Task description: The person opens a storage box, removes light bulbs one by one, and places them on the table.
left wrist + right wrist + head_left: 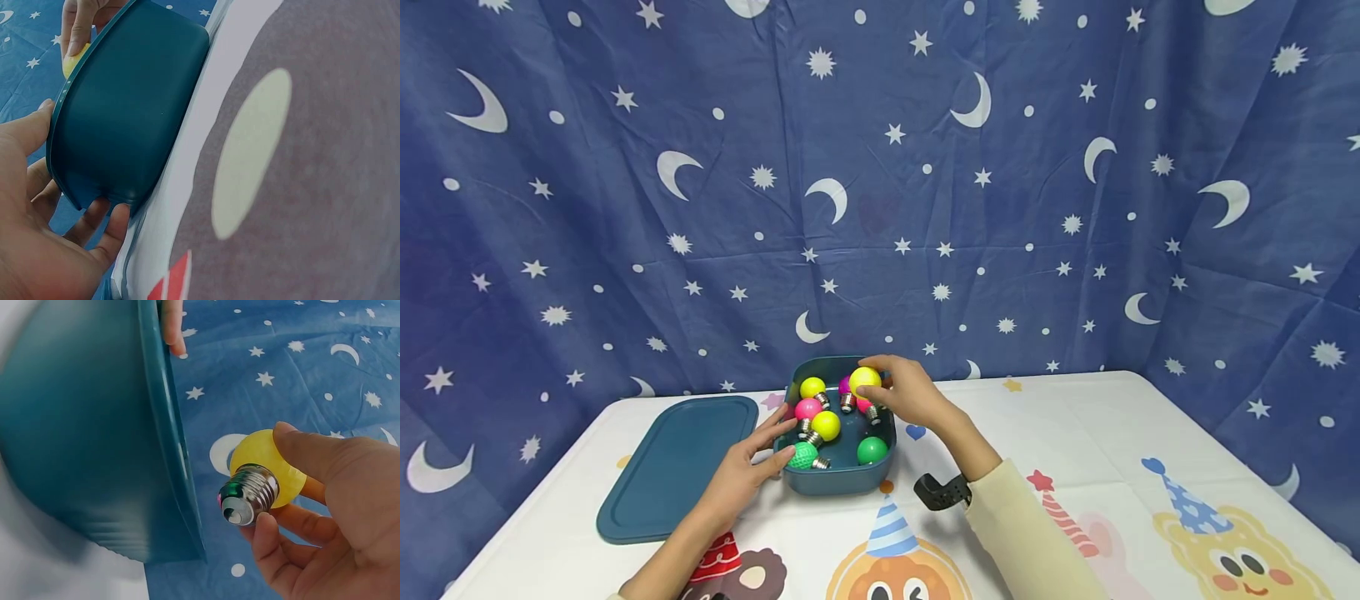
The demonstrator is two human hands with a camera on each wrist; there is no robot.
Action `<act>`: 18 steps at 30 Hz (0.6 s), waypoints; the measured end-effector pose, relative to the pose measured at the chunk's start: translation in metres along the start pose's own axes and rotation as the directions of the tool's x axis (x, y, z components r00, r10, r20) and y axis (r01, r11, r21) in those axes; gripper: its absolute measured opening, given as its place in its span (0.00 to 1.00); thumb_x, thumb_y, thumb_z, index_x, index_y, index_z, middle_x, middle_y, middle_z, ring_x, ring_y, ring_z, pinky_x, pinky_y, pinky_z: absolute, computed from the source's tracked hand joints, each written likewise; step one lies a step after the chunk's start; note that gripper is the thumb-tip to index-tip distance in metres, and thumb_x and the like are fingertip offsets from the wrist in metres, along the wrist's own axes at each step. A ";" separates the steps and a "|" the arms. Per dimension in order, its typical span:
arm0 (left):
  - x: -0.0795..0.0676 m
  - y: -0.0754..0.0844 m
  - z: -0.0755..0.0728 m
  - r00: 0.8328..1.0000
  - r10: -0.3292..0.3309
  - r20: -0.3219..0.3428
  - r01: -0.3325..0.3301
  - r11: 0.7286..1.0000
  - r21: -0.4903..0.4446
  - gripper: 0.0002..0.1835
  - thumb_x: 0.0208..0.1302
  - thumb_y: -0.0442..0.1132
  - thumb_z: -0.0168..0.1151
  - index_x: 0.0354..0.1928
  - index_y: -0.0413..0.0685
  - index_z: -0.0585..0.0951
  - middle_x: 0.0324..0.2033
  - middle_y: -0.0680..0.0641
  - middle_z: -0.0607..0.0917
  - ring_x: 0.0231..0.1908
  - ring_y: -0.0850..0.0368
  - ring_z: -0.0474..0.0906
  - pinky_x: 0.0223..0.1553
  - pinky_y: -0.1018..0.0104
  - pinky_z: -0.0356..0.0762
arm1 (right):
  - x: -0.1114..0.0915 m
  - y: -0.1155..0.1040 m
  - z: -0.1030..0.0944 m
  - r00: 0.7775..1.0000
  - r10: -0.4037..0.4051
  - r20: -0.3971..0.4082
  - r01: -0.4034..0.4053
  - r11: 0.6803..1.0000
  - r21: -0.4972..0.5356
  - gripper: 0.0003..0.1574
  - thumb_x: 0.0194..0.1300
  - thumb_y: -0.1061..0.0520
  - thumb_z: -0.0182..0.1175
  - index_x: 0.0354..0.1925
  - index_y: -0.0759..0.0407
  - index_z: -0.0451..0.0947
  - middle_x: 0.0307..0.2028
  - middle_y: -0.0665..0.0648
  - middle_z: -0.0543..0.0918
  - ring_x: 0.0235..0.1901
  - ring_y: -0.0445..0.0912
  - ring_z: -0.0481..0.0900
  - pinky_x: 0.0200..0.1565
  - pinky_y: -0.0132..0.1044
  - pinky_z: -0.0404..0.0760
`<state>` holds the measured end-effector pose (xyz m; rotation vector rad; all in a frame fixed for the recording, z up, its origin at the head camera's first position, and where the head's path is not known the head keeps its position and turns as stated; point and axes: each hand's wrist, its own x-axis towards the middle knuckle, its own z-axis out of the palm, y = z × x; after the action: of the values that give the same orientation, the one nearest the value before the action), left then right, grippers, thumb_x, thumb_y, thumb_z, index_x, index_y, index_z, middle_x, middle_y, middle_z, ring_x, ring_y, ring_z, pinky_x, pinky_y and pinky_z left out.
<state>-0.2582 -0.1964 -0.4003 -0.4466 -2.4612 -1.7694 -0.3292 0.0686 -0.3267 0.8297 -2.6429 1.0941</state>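
Bulbs (826, 426) lie in a bin (842, 481) the left hand (743, 468) grips, the right hand (913, 392) pinching a yellow bulb (866, 381).

The bin (842, 482) stands on the table (1000, 408), the curtain (880, 200) behind; the lid (677, 467) lies to the bin's left; bulbs (826, 426) lie in the bin, one at its near right corner; the left hand (748, 467) is at its left side; the right hand (916, 392), with another bulb (866, 381), is over its right part.

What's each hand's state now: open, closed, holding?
Left hand: closed on the side of the teal bin.
Right hand: holding a yellow screw-base light bulb.
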 end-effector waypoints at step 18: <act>-0.001 0.001 0.000 1.000 -0.004 0.005 0.004 1.000 -0.016 0.27 0.65 0.44 0.62 0.65 0.47 0.72 0.72 0.54 0.58 0.59 0.42 0.64 0.44 0.64 0.76 | -0.001 0.014 -0.020 0.987 0.119 -0.107 -0.115 0.993 0.042 0.30 0.61 0.50 0.66 0.59 0.58 0.75 0.49 0.57 0.80 0.41 0.51 0.81 0.34 0.36 0.80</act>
<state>-0.2570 -0.1960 -0.3994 -0.4487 -2.4548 -1.7924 -0.3373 0.0907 -0.3208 0.6091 -2.6168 1.1815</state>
